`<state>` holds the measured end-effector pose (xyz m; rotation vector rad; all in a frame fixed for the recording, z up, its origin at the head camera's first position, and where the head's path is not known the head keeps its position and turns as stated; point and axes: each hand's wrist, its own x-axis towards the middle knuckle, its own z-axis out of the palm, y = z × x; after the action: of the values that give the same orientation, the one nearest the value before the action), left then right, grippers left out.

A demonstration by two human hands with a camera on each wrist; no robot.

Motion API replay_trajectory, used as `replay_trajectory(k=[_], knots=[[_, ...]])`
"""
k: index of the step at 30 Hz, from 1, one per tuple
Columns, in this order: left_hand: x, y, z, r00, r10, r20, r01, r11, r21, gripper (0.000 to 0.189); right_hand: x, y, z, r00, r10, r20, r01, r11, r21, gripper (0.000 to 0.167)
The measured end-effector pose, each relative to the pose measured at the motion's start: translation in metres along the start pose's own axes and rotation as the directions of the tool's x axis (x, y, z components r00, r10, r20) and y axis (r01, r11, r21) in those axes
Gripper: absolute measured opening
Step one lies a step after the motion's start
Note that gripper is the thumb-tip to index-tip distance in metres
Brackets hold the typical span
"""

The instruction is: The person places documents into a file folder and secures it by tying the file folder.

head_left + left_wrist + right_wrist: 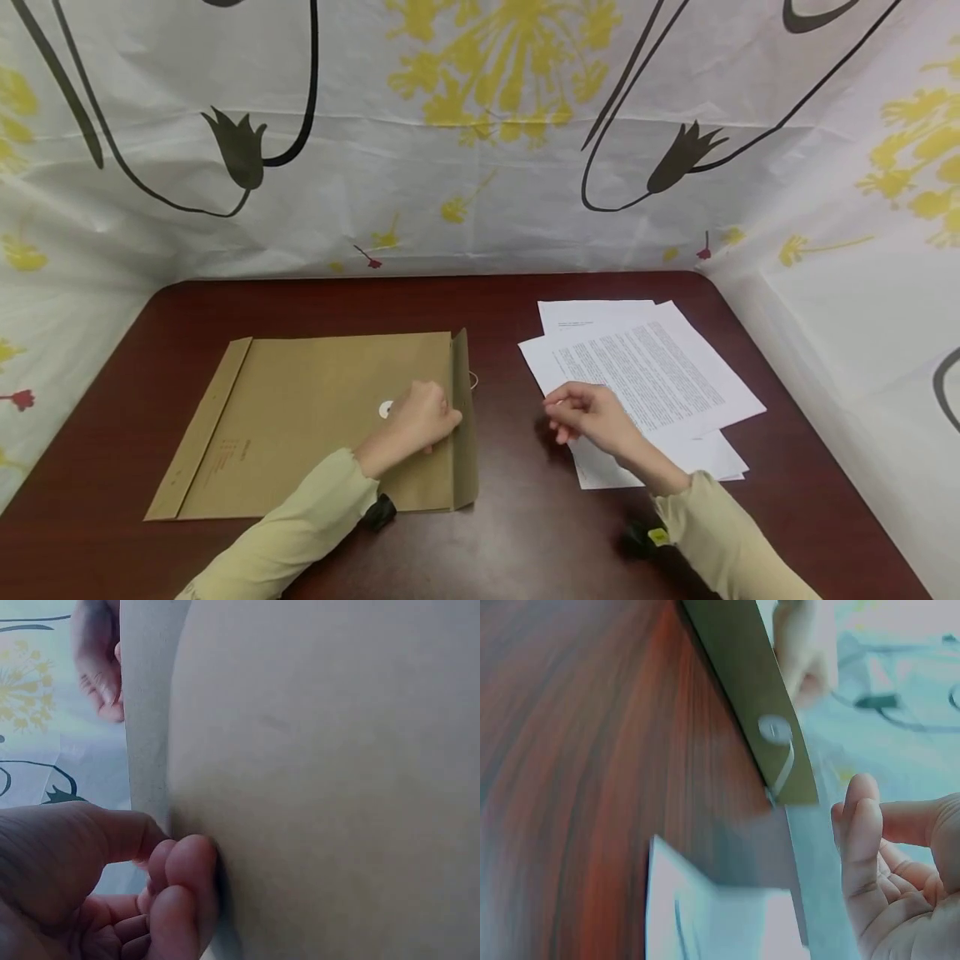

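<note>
A brown paper document envelope (315, 433) lies flat on the table, with its right-hand flap (465, 450) folded up. My left hand (420, 414) pinches the envelope at the base of that flap. In the left wrist view, the thumb and fingertips (191, 862) close on the paper edge. The right wrist view shows a white button (775, 729) with a string on the flap's outer side. My right hand (588, 414) hovers by the left side of the printed sheets (645, 367), thumb near the bent index finger, holding nothing.
The sheets lie in an uneven, fanned stack on the right of the dark red-brown table (510, 533). A patterned white cloth (480, 208) rises behind the table and along both sides. Small black devices (380, 512) sit under both wrists.
</note>
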<state>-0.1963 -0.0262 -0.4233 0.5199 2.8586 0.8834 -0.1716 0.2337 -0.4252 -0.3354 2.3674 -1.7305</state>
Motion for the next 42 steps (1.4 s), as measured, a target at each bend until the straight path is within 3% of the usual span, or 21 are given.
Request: replay_trajectory(k=[4,7,12,16,18,22,27,35,42], knots=[[0.004,0.002,0.001,1.000,0.025,0.001,-0.025,1.000,-0.003,0.042,-0.012,0.007,-0.026,0.994,0.051,-0.095,-0.054,0.998,-0.023,0.021],[0.010,0.006,0.002,0.995,0.074,-0.061,-0.074,0.997,-0.006,0.039,-0.020,0.011,-0.044,0.984,0.079,-0.157,-0.088,0.995,-0.051,0.022],[0.025,0.019,0.003,0.971,0.152,-0.186,-0.153,0.988,0.009,0.027,-0.032,0.019,-0.070,0.963,0.137,-0.233,-0.168,0.978,-0.122,0.025],[0.039,0.033,0.005,0.958,0.194,-0.211,-0.194,0.981,0.021,0.013,-0.037,0.023,-0.089,0.941,0.170,-0.292,-0.230,0.955,-0.186,0.028],[0.047,0.038,0.006,0.961,0.199,-0.193,-0.198,0.980,0.028,0.009,-0.039,0.024,-0.097,0.932,0.172,-0.319,-0.248,0.944,-0.217,0.029],[0.062,0.048,0.009,0.982,0.150,-0.110,-0.149,0.989,0.024,0.003,-0.041,0.029,-0.115,0.914,0.179,-0.364,-0.284,0.922,-0.261,0.031],[0.081,0.057,0.016,0.996,0.087,-0.007,-0.086,0.996,0.027,0.010,-0.046,0.037,-0.140,0.887,0.221,-0.405,-0.370,0.866,-0.337,0.036],[0.105,0.067,0.026,0.991,-0.018,0.129,0.009,0.997,0.074,0.006,-0.048,0.051,-0.180,0.845,0.342,-0.410,-0.502,0.771,-0.392,0.049],[0.118,0.075,0.033,0.989,-0.055,0.140,0.038,0.992,0.121,0.019,-0.051,0.053,-0.199,0.844,0.275,-0.460,-0.497,0.723,-0.480,0.050]])
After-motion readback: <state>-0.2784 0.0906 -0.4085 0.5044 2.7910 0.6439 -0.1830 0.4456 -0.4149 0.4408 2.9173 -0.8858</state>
